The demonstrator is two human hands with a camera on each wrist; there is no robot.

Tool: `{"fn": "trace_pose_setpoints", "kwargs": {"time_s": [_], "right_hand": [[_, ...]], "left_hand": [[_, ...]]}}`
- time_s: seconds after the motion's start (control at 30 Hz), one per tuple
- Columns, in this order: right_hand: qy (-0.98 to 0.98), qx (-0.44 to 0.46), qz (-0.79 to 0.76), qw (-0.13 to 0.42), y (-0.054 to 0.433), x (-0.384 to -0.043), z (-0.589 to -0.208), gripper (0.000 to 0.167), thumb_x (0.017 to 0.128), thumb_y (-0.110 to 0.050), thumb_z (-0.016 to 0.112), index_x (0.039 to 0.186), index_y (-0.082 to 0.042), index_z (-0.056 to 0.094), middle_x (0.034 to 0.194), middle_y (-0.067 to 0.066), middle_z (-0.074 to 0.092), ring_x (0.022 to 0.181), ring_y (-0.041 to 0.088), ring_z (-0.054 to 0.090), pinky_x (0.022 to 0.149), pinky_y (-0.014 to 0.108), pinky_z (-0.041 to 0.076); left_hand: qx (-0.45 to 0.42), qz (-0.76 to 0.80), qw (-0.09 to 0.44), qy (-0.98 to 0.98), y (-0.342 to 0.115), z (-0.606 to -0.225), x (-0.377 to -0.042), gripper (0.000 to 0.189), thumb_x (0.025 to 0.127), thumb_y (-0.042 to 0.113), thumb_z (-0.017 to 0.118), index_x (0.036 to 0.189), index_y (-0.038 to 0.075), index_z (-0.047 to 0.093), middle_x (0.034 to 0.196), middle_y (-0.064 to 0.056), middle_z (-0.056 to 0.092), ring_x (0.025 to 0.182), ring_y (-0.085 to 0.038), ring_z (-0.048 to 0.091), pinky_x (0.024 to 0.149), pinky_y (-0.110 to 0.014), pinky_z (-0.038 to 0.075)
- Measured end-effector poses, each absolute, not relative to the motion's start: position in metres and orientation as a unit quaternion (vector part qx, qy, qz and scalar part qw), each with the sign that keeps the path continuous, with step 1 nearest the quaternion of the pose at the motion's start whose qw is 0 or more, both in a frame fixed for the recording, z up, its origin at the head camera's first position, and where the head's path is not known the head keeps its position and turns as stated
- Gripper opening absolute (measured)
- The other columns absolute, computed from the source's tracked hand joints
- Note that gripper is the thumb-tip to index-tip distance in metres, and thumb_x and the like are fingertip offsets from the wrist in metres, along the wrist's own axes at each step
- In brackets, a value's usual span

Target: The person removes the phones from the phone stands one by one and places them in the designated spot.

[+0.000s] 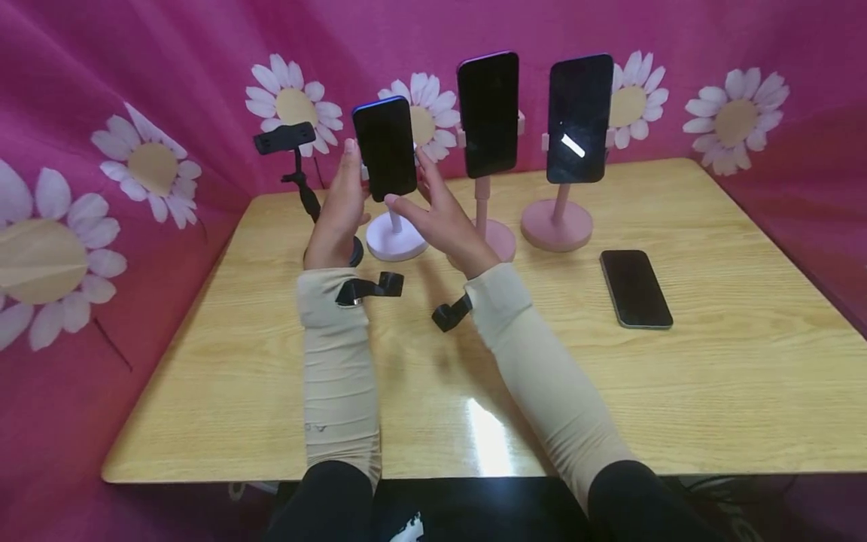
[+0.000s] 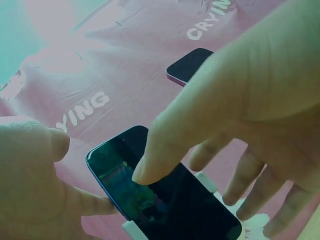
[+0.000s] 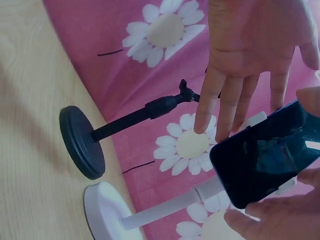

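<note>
A dark phone with a blue edge point(image 1: 386, 148) sits upright in the clamp of a white stand point(image 1: 396, 239). At its left side is my left hand point(image 1: 339, 203), the fingers straight in the right wrist view. From the right comes my right hand point(image 1: 447, 218), its thumb over the lower part of the screen. In the left wrist view that thumb lies in front of the phone point(image 2: 170, 200), and the other fingers are spread beyond its edge. The white clamp point(image 3: 257, 120) shows on both phone sides in the right wrist view.
A black stand point(image 1: 284, 139) with a bare holder is at the left. Right of the white stand, two more phones point(image 1: 488, 113) point(image 1: 579, 117) stand on pink stands point(image 1: 557, 226). Another phone point(image 1: 635, 288) lies flat on the wooden table point(image 1: 745, 376). A pink flowered cloth point(image 1: 203, 45) hangs behind.
</note>
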State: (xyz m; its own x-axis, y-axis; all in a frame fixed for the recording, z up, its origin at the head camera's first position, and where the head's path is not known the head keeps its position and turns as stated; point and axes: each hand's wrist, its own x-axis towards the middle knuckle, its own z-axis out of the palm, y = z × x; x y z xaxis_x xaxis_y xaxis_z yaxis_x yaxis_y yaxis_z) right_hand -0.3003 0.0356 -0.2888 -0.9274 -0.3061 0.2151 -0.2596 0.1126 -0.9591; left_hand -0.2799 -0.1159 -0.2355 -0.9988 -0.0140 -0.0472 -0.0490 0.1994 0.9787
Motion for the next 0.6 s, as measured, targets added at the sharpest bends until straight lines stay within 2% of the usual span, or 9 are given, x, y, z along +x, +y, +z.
{"fn": "trace_pose_setpoints", "kwargs": {"time_s": [0.2,0.33,0.6], "right_hand": [[0.731,-0.204,-0.651,0.027,0.0361,-0.3042,-0.293,0.087,0.088,-0.042,0.067,0.153,-0.038,0.009,0.159,-0.009,0.017,0.145,0.019,0.021,0.111,0.041,0.031],[0.716,-0.21,-0.665,0.022,0.0372,-0.3061,-0.2938,0.088,0.088,-0.039,0.067,0.154,-0.036,0.009,0.158,-0.007,0.019,0.144,0.017,0.024,0.109,0.039,0.035],[0.713,-0.191,-0.674,0.029,0.0387,-0.3035,-0.2937,0.088,0.088,-0.041,0.067,0.154,-0.036,0.009,0.158,-0.009,0.018,0.144,0.017,0.022,0.11,0.038,0.032]], "left_hand": [[-0.019,0.64,0.02,0.768,-0.1181,-0.236,-0.2817,0.064,0.094,0.069,0.021,0.152,0.044,0.014,0.159,0.004,0.018,0.142,-0.029,0.025,0.11,-0.055,0.025],[-0.029,0.637,0.028,0.77,-0.1188,-0.2364,-0.2838,0.064,0.094,0.069,0.021,0.152,0.044,0.015,0.158,0.003,0.019,0.143,-0.027,0.024,0.111,-0.053,0.026],[-0.03,0.619,0.037,0.784,-0.1176,-0.2379,-0.2839,0.066,0.093,0.07,0.02,0.153,0.043,0.008,0.159,0.004,0.014,0.143,-0.026,0.021,0.111,-0.052,0.027]]}}
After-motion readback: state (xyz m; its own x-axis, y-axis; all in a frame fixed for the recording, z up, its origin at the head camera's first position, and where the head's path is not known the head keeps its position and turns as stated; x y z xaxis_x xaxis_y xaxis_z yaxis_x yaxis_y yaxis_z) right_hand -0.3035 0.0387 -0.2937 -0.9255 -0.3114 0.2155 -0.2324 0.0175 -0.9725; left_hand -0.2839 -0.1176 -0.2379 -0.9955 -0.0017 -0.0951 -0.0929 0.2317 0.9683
